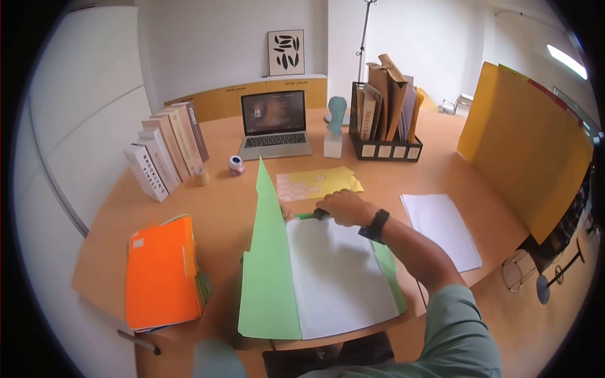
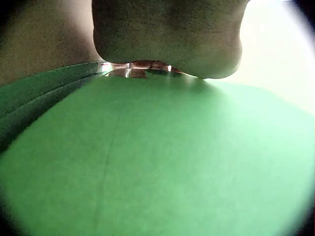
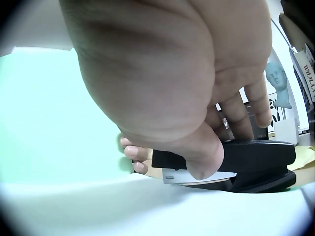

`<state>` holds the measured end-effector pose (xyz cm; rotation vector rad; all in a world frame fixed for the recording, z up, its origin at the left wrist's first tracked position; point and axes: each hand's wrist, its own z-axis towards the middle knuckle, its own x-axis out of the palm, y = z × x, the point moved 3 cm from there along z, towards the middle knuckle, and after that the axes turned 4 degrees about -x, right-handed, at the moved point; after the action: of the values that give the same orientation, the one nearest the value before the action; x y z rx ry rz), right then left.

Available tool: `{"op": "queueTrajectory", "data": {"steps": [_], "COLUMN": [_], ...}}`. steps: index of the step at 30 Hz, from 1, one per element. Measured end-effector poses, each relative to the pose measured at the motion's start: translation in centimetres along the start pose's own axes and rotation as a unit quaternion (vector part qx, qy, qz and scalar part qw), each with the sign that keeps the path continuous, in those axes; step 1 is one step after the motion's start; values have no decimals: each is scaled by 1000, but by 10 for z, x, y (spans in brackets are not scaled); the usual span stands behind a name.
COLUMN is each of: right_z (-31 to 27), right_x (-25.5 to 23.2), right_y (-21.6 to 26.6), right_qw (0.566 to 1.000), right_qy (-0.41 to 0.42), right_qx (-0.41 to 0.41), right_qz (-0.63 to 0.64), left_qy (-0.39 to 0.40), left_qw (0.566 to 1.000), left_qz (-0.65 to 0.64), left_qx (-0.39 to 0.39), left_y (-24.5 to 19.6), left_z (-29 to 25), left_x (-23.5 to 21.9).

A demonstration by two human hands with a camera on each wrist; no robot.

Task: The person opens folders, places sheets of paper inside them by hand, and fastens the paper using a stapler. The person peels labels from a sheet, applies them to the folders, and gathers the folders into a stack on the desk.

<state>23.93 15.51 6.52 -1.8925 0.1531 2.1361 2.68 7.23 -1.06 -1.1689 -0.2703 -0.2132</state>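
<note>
A green folder (image 1: 270, 283) lies spread at the table's front, its left flap raised and white paper sheets (image 1: 343, 277) inside. My right hand (image 1: 345, 208) grips a black stapler (image 3: 266, 153) at the far edge of the sheets, its thumb along the stapler's side in the right wrist view. Behind the raised flap, my left hand (image 2: 167, 37) holds the folder near its top. Most of that hand is hidden in the head view. Its fingertips (image 3: 135, 153) show beside the stapler's rear end in the right wrist view.
Orange folders (image 1: 157, 271) lie stacked at left, below a row of books (image 1: 167, 148). Behind are a laptop (image 1: 274, 126), a bust (image 1: 335, 120) and a black file rack (image 1: 387, 151). A yellow envelope (image 1: 334, 181) and a paper stack (image 1: 441, 230) lie nearby. A yellow panel (image 1: 523, 151) stands right.
</note>
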Motion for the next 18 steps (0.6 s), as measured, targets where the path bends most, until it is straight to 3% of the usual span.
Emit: {"op": "queueTrajectory", "data": {"steps": [9, 11, 13, 16, 18], "right_z": [-24, -33, -47, -62, -67], "right_x": [-22, -25, -21, -14, -7], "right_y": [-41, -65, -91, -117, -125], "right_qw": [996, 991, 985, 974, 970], "right_qy": [-16, -3, -22, 0, 26], "right_qx": [85, 133, 174, 227, 243], "right_qz": [-3, -12, -4, -1, 17], "left_qy": [28, 10, -46, -52, -74], "left_qw": [992, 998, 966, 934, 928], "left_qz": [-123, -53, 253, 350, 361], "left_qx": [30, 41, 27, -38, 56], "left_y": [1, 2, -6, -20, -18], "left_z": [-1, 0, 1, 1, 7], "left_x": [-3, 0, 6, 18, 22]}}
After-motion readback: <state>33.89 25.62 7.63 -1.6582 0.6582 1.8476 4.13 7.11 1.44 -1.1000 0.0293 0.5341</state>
